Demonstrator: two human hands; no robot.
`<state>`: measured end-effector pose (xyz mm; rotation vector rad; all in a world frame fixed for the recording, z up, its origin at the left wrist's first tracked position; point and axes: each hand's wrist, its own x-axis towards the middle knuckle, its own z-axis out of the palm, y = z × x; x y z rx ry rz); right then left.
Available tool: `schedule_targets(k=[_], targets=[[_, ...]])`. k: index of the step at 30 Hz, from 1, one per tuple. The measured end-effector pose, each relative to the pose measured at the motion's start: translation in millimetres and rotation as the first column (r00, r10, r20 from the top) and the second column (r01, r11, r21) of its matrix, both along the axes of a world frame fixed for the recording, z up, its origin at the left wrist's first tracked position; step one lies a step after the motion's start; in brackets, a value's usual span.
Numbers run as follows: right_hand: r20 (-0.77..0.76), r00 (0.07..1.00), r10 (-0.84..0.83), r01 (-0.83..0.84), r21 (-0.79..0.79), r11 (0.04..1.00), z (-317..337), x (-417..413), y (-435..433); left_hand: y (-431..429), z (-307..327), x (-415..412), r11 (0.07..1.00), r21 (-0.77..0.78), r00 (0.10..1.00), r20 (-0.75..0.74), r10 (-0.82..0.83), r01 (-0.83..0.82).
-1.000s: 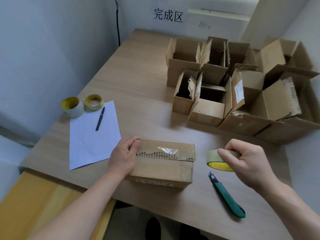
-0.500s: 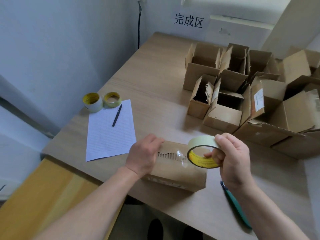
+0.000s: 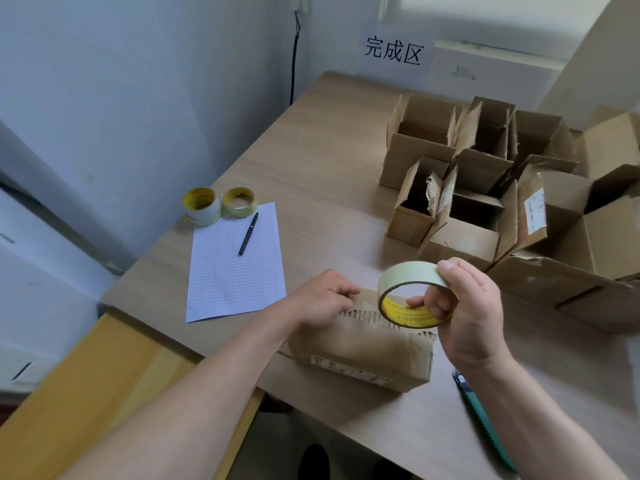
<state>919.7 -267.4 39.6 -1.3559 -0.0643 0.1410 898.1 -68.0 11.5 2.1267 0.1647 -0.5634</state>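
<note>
A closed brown cardboard box (image 3: 363,348) with a torn, jagged top seam lies near the table's front edge. My left hand (image 3: 320,299) rests on its left top corner, fingers loosely curled over the seam. Above the box's right half, my right hand (image 3: 474,310) grips a roll of pale tape with a yellow core (image 3: 414,294), thumb on the outer rim and fingers hooked through the hole. The roll is held on edge, its opening facing me.
A green utility knife (image 3: 485,424) lies on the table by my right forearm. A lined sheet (image 3: 232,275) with a black pen (image 3: 248,233) and two tape rolls (image 3: 218,202) sit at the left. Several open cardboard boxes (image 3: 485,188) crowd the right back.
My right hand lifted the tape roll off the table and brought it left over the box, turning it on edge. The left hand stayed on the box. The camera shifted left.
</note>
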Motion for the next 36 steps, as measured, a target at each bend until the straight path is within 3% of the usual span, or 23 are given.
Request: schedule_targets(k=[4,12,20,25,36], targets=[[-0.007,1.0,-0.005,0.005,0.005,1.0,0,-1,3,-2,-2,1,0.998,0.066,0.999,-0.025,-0.022,0.024],[-0.024,1.0,-0.009,0.01,0.04,0.999,-4,-4,5,-12,-8,0,0.974,0.228,0.997,0.067,-0.028,0.012],[-0.036,0.999,-0.001,0.003,0.074,0.997,-8,-5,5,-11,-11,-2,0.975,0.22,0.998,0.058,-0.029,0.016],[-0.047,0.998,0.034,-0.029,0.099,0.995,-7,-3,4,-19,0,0,0.955,0.286,0.996,-0.007,-0.083,0.082],[-0.064,0.996,0.065,-0.055,0.145,0.988,-10,1,5,-28,10,-1,0.931,0.348,0.993,0.004,-0.116,0.108]])
